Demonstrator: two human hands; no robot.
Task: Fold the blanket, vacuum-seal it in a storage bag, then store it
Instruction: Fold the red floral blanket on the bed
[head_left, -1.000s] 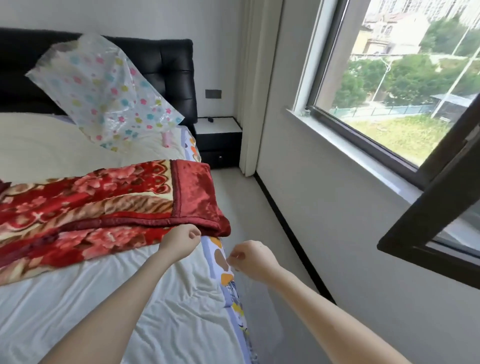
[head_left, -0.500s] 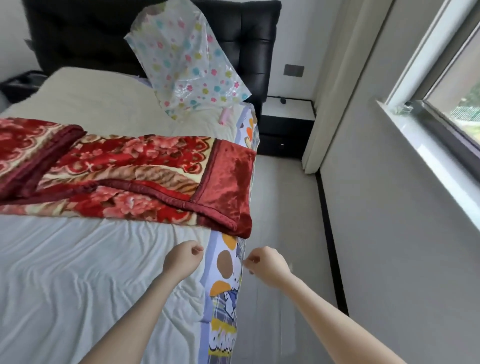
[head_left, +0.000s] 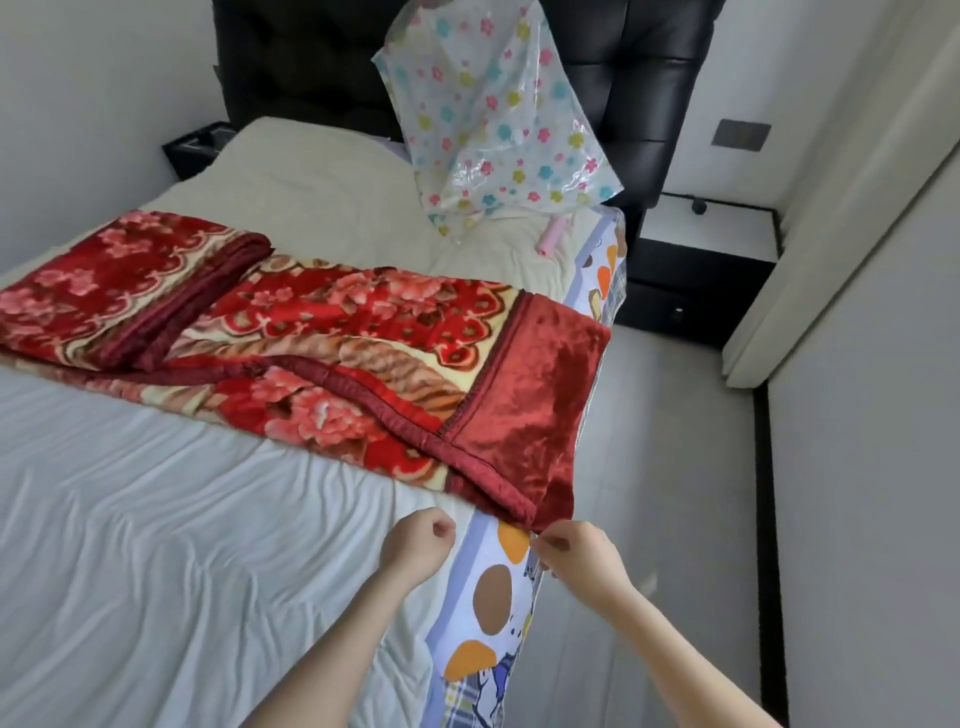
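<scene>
A red floral blanket (head_left: 332, 358) lies folded into a long strip across the bed (head_left: 156, 545), its right end hanging over the bed's edge. A clear storage bag (head_left: 498, 114) printed with coloured flowers leans against the black headboard (head_left: 649, 93). My left hand (head_left: 418, 545) hovers over the white sheet just short of the blanket, fingers curled, holding nothing. My right hand (head_left: 576, 558) is curled too, its fingertips just under the blanket's near right corner; no grip on the cloth shows.
A small pink object (head_left: 553, 239) lies on the bed near the bag. A black nightstand (head_left: 706, 234) stands right of the headboard, another (head_left: 200, 140) on the left. A pale curtain (head_left: 831, 218) hangs by the right wall. A narrow floor strip (head_left: 675, 493) runs beside the bed.
The view swung left and down from the window onto the bed. Both curled hands moved forward to the blanket's near right corner.
</scene>
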